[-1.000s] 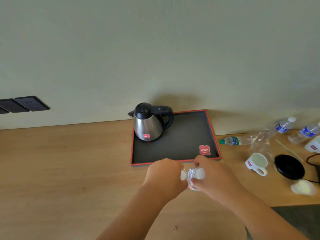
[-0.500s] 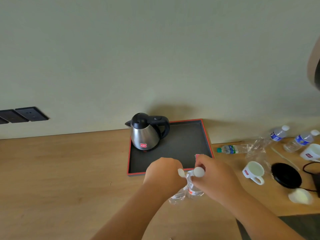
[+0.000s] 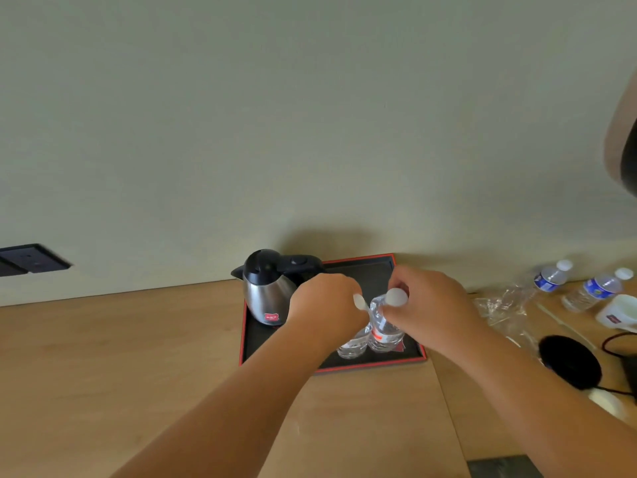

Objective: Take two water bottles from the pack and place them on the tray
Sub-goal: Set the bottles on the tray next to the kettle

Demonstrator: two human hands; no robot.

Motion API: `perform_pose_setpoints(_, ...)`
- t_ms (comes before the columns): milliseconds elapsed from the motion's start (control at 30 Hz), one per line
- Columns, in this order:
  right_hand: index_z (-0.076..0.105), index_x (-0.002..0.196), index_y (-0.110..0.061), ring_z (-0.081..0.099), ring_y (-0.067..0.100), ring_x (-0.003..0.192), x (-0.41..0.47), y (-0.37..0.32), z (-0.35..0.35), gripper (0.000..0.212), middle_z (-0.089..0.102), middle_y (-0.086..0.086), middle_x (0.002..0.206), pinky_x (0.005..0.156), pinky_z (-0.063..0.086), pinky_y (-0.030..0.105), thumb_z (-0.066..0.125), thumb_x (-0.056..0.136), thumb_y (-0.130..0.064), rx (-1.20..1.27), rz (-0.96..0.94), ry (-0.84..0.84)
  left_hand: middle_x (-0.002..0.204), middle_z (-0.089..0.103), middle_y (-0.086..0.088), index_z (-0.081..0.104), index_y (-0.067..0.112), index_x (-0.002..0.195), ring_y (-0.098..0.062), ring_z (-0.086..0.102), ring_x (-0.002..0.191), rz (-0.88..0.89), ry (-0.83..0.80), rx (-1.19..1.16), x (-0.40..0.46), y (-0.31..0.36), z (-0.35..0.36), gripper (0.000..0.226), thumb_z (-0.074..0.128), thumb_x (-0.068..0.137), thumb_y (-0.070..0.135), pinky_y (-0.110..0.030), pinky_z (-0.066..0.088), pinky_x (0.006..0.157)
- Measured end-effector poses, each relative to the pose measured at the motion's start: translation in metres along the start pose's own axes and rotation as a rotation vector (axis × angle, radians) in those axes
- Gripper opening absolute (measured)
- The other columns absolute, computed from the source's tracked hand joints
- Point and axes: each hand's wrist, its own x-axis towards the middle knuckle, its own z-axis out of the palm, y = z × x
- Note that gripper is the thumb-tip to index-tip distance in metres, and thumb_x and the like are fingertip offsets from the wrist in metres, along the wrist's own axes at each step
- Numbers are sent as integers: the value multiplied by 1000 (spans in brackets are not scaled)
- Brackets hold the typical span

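Two clear water bottles with white caps stand side by side over the front right part of the black, red-rimmed tray [image 3: 375,366]. My left hand [image 3: 324,305] grips the left bottle [image 3: 352,343] near its top. My right hand [image 3: 431,305] grips the right bottle [image 3: 383,331], which has a red label, by its neck. Whether the bottle bases touch the tray I cannot tell. The torn clear plastic pack wrap [image 3: 506,308] lies on the table to the right of the tray.
A steel kettle with a black lid [image 3: 267,291] stands on the tray's back left. At the right are two blue-labelled bottles [image 3: 551,277] [image 3: 598,289], a white cup [image 3: 618,313], a black round kettle base [image 3: 568,362] with a cord, and the table's front edge.
Both hands have carried the two bottles forward from in front of the tray to over its front right part. The camera view has tilted upward.
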Motion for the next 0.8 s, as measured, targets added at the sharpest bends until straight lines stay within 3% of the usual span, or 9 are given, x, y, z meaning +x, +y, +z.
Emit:
perform_pose_setpoints(133, 62, 90, -26, 66, 19, 75, 33, 10, -1, 18, 70, -4, 81, 54, 39, 26, 77, 81, -31, -2, -2, 32, 57, 49, 5, 45, 20, 56, -15, 47, 51, -25, -5, -17, 36, 5, -4, 29, 59, 81, 20, -22, 32, 47)
perform_pose_setpoints(367, 63, 94, -25, 69, 20, 77, 97, 30, 1, 19, 72, -3, 83, 67, 60, 38, 76, 82, -30, 16, 38, 55, 57, 46, 5, 42, 20, 55, -16, 43, 51, -68, -7, -56, 96, 7, -3, 36, 56, 87, 21, -25, 33, 50)
perform_pose_setpoints(467, 63, 92, -22, 68, 24, 78, 122, 36, 6, 17, 71, -1, 80, 67, 56, 39, 75, 80, -26, 38, 69, 77, 63, 51, 5, 55, 18, 65, -25, 53, 66, -85, -6, -77, 120, 9, -2, 23, 58, 87, 20, -26, 36, 55)
perform_pose_setpoints(633, 66, 91, -17, 67, 29, 80, 159, 38, 16, 16, 72, 3, 81, 68, 52, 39, 77, 79, -20, 103, 108, 122, 63, 50, 5, 49, 22, 66, -25, 54, 69, -121, 50, -143, 154, 7, 0, 23, 64, 83, 21, -26, 34, 52)
perform_pose_setpoints(733, 68, 89, -17, 64, 27, 75, 171, 40, 22, 12, 68, -1, 75, 58, 42, 32, 77, 80, -19, 118, 101, 173, 66, 52, 4, 51, 22, 68, -25, 54, 70, -126, 90, -174, 164, 4, 3, 22, 64, 85, 22, -27, 35, 56)
perform_pose_setpoints(800, 68, 86, -15, 62, 30, 72, 176, 42, 25, 12, 69, 3, 72, 57, 42, 32, 77, 80, -20, 102, 89, 216, 66, 53, 4, 51, 22, 68, -27, 55, 71, -112, 126, -187, 168, 1, 6, 22, 63, 86, 24, -27, 34, 55)
